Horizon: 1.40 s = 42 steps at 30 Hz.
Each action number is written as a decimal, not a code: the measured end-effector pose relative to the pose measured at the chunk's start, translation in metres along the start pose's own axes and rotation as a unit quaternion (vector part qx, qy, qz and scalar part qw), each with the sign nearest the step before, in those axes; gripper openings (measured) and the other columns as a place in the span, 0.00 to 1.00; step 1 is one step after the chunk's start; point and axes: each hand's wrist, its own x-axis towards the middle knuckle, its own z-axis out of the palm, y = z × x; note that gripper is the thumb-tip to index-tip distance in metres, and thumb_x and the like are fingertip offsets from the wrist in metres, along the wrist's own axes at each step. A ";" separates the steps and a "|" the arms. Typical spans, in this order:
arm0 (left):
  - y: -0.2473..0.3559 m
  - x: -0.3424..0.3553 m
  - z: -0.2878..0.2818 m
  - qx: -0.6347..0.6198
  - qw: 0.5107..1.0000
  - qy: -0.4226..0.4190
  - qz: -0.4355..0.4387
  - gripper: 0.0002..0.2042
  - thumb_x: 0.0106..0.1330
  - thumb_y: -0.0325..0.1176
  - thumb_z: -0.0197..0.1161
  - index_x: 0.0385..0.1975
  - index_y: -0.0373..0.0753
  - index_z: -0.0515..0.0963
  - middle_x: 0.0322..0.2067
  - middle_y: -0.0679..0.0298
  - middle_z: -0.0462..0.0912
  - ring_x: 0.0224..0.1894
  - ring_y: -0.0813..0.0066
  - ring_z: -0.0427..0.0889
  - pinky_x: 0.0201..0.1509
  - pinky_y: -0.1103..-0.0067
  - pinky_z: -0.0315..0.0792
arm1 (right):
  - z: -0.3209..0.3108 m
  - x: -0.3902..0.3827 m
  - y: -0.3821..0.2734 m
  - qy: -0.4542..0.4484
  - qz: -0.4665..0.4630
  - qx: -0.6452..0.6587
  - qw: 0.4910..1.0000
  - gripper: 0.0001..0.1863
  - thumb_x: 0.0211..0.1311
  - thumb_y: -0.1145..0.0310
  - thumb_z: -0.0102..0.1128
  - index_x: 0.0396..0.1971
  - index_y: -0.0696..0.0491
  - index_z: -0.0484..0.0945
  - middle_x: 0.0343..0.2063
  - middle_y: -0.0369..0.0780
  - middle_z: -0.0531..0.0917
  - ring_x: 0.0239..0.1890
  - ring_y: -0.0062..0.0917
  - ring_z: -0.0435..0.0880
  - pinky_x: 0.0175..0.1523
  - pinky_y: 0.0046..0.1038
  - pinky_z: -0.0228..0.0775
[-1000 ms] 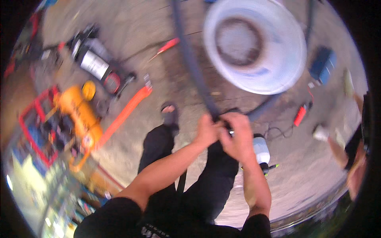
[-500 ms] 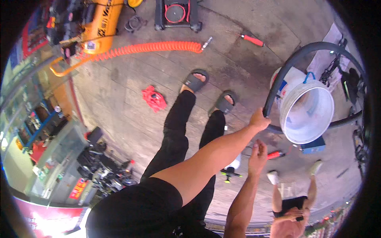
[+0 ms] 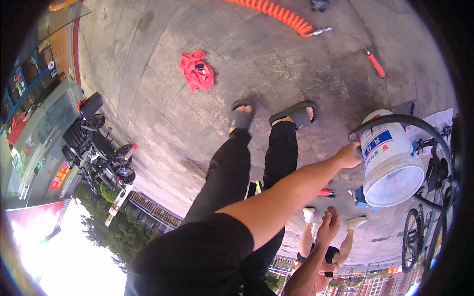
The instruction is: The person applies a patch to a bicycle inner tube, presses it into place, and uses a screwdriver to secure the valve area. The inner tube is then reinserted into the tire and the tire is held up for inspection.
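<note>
Tube at left hand: smooth, matt, rubber-like. Bucket right of that hand: smooth plastic. 2 sandals left of it: matt.

Tube in left hand, across bucket — right of sandals; hose ahead — screwdriver right of hose.

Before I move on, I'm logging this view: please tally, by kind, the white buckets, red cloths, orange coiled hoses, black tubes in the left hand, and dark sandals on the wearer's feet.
White bucket: 1
Red cloth: 1
Orange coiled hose: 1
Black tube: 1
Dark sandals: 2
Total: 6
</note>
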 end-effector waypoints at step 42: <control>0.206 -0.622 -1.048 -0.452 0.806 0.360 -0.126 0.14 0.66 0.36 0.53 0.48 0.37 0.70 0.37 0.55 0.80 0.34 0.60 0.81 0.36 0.68 0.77 | 0.673 -0.326 -1.374 0.060 -0.711 -0.235 0.660 0.15 0.58 0.61 0.54 0.40 0.53 0.79 0.37 0.49 0.81 0.40 0.42 0.82 0.45 0.40 0.74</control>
